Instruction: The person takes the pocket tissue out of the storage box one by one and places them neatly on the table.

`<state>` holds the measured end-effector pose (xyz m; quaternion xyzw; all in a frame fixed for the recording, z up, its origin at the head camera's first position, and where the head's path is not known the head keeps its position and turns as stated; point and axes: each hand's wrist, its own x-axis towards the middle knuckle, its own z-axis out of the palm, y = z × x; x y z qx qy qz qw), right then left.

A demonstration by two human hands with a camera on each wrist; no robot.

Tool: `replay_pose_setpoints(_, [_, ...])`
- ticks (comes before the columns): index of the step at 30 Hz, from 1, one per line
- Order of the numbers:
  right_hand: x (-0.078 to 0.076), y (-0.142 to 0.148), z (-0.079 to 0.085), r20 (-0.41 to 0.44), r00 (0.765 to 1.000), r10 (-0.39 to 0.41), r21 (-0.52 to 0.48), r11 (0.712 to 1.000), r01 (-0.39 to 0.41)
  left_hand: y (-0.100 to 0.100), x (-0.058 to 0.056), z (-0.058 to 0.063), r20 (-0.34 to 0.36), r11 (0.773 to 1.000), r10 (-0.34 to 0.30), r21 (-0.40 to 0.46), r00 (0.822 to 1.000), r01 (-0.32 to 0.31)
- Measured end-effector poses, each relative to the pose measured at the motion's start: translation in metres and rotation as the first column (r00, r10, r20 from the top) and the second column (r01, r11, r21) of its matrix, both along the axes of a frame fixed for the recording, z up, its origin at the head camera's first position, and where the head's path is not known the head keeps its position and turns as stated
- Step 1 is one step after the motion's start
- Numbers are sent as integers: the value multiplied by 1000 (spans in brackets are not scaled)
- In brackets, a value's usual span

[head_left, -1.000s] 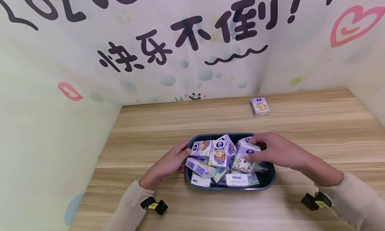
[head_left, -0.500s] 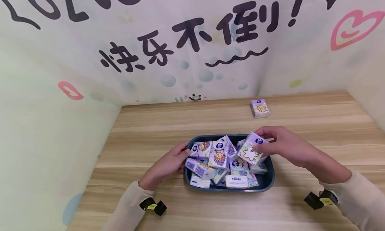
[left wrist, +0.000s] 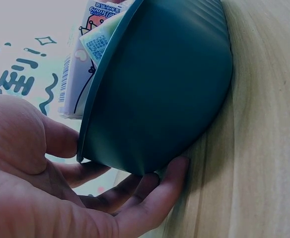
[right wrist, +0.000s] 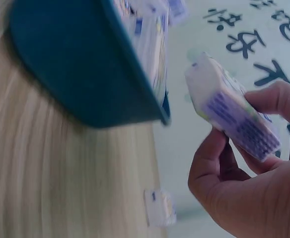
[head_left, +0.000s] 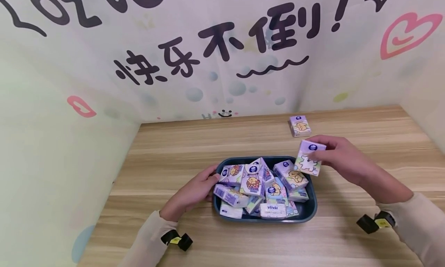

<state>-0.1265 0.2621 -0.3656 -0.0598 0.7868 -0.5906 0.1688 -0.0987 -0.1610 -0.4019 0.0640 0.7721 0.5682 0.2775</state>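
Observation:
My right hand [head_left: 344, 159] pinches a purple-and-white tissue pack [head_left: 306, 166] between thumb and fingers, just above the right back corner of a dark teal plastic bin [head_left: 309, 211]. In the right wrist view, the held pack [right wrist: 239, 116] is apart from the bin wall [right wrist: 70, 64]. My left hand [head_left: 194, 187] holds the bin's left end. The left wrist view has its thumb at the rim and its fingers [left wrist: 155, 203] curled against the outer wall [left wrist: 160, 84]. Several similar packs lie jumbled inside the bin, including a white "Vinda" one [head_left: 272, 211] at the front.
One more tissue pack [head_left: 300, 126] lies on the wooden table [head_left: 180, 143], behind the bin near the back wall. A white cloth with writing [head_left: 222, 39] hangs along the back. A pale wall [head_left: 45, 151] closes the left side.
My right hand has lifted a tissue pack out of the bin's right side and carried it up and right, uncovering the packs beneath. My left hand has stayed at the bin's left end.

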Motion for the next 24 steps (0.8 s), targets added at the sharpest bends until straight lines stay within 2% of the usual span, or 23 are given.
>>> replay_pose_setpoints(4, [-11,13,-6,36,998,-45,-11,999,45,0,0,1,-2,1000,-6,9,1000,6])
replay_pose_setpoints(16, [-51,51,-19,147,983,-108,111,990,92,0,2,2,19,1000,9,10,1000,-9])
replay_pose_setpoints(24, [-74,66,-30,134,984,-115,206,975,86,1,1,2,19,1000,7,9,1000,-7])
